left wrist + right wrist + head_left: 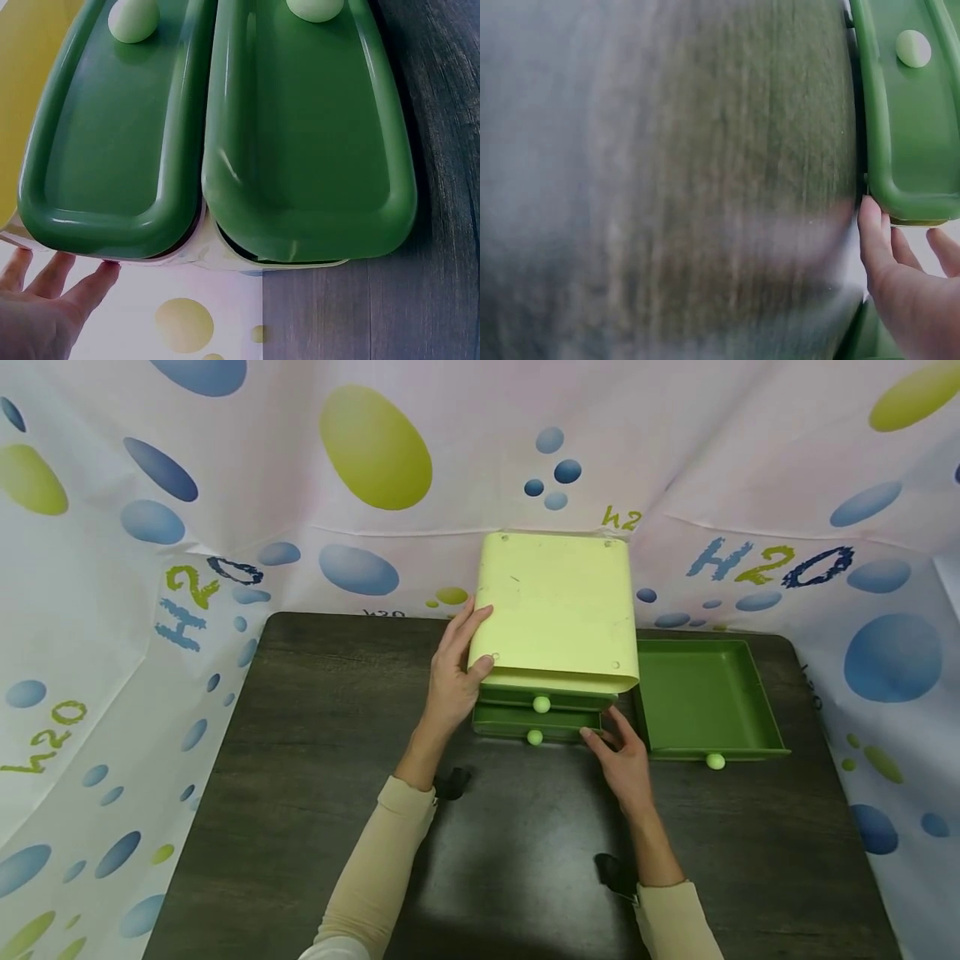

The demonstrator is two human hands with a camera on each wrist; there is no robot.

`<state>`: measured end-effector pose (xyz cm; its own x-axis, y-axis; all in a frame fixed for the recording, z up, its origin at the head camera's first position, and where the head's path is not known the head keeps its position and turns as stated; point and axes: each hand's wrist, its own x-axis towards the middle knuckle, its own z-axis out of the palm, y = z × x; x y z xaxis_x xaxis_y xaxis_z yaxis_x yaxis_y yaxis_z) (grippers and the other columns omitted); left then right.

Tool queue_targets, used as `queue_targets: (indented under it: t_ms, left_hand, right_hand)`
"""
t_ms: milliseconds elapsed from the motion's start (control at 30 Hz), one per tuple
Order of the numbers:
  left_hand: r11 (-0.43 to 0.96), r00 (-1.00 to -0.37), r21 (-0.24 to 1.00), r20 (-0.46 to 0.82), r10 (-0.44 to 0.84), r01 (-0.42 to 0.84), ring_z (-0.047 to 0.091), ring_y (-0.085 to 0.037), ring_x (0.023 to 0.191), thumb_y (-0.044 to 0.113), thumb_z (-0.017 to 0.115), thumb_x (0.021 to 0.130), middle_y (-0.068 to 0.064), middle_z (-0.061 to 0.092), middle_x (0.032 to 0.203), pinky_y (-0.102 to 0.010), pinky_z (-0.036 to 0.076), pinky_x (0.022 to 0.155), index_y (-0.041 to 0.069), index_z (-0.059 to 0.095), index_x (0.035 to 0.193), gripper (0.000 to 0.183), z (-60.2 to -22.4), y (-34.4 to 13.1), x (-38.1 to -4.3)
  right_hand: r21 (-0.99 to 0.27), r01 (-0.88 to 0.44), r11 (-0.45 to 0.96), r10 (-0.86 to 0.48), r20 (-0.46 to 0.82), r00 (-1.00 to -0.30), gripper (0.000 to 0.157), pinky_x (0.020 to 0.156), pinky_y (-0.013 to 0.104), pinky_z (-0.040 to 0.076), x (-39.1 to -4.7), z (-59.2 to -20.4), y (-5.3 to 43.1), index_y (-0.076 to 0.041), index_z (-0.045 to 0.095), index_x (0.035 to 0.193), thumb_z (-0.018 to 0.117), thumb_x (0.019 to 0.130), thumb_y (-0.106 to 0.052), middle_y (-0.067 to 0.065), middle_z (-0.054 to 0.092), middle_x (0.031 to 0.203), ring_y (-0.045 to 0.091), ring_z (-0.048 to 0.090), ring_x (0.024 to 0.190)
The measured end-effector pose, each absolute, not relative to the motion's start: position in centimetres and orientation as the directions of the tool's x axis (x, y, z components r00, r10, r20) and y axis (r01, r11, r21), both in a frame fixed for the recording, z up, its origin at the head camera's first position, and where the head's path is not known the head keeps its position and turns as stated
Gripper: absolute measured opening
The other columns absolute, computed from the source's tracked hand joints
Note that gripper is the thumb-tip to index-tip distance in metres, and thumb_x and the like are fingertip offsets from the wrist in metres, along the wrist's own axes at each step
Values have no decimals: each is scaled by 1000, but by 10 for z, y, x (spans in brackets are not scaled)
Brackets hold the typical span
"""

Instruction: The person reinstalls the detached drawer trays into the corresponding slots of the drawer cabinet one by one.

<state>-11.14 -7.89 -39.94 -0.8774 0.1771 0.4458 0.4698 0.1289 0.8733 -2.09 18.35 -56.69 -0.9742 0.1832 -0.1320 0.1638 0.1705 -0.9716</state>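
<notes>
A pale yellow cabinet stands at the back of the table with an upper green drawer and a lower green drawer in its front. Each drawer bears a round light-green knob; the lower one sticks out farther. My left hand rests against the cabinet's left side, thumb at the top front corner. In the left wrist view its fingertips touch the casing. My right hand is at the right end of the lower drawer, thumb touching its front corner, with the other fingers spread beside its side. The cabinet's interior is hidden.
Right of the cabinet a separate green drawer lies on the dark wooden table, its knob facing front. A white curtain with blue and yellow-green ovals hangs behind. Small black devices sit at both wrists.
</notes>
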Motion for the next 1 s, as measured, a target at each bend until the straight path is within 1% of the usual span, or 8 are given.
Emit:
queue_targets:
  t_ms: [200,267,333,500,633,800,900,1000]
  left_hand:
    - [92,-876,880,444,190,466,23,-21,134,57,49,85,-17,23,145,-36,30,103,4,41,136,74,-400,-78,-110]
    - [83,-881,886,435,188,456,23,-20,134,58,49,85,-16,22,146,-36,30,103,4,41,137,75,-401,-77,-110]
    - [85,-882,887,434,185,455,23,-20,134,58,48,85,-16,23,146,-37,30,103,5,41,137,75,-401,-77,-110]
    - [103,-879,880,443,176,464,25,-18,134,59,48,85,-15,24,145,-37,31,102,6,42,136,74,-400,-77,-113]
    - [103,-883,884,435,177,456,23,-18,134,60,48,84,-13,23,146,-37,30,103,6,42,136,76,-400,-77,-114]
    - [104,-872,874,452,190,475,22,-22,135,58,47,85,-16,23,146,-36,28,104,4,41,137,75,-400,-78,-113]
    - [113,-870,870,454,190,479,22,-23,135,58,47,85,-17,23,145,-37,28,104,5,41,137,74,-399,-78,-113]
    - [131,-876,872,446,182,471,22,-22,135,60,46,85,-15,23,146,-39,27,104,6,41,137,75,-399,-78,-112]
  right_hand:
    - [-968,172,182,177,-139,-974,65,81,37,46,-20,-548,181,-26,33,141,65,84,-36,7,40,137,29,45,117]
    - [-967,175,184,176,-143,-974,65,82,39,46,-20,-539,180,-23,34,141,64,85,-33,10,40,137,33,44,118]
    - [-966,166,196,177,-132,-975,63,79,35,47,-20,-537,180,-21,35,141,64,86,-31,10,41,135,32,45,117]
    - [-959,200,199,178,-165,-970,68,84,40,45,-23,-522,175,-20,33,142,64,84,-37,10,41,135,30,46,117]
    - [-949,232,213,167,-199,-966,75,88,48,42,-23,-514,173,-19,30,143,67,81,-40,10,38,138,31,43,120]
    - [-938,199,283,148,-163,-975,84,88,47,43,-24,-516,170,-19,25,144,71,77,-38,9,33,140,31,38,123]
    - [-930,152,334,172,-99,-980,81,84,42,47,-27,-518,165,-17,31,141,74,75,-36,10,39,133,30,44,118]
    - [-912,125,391,191,-53,-980,72,70,39,50,-31,-519,161,-16,40,132,74,74,-39,10,48,116,27,56,96]
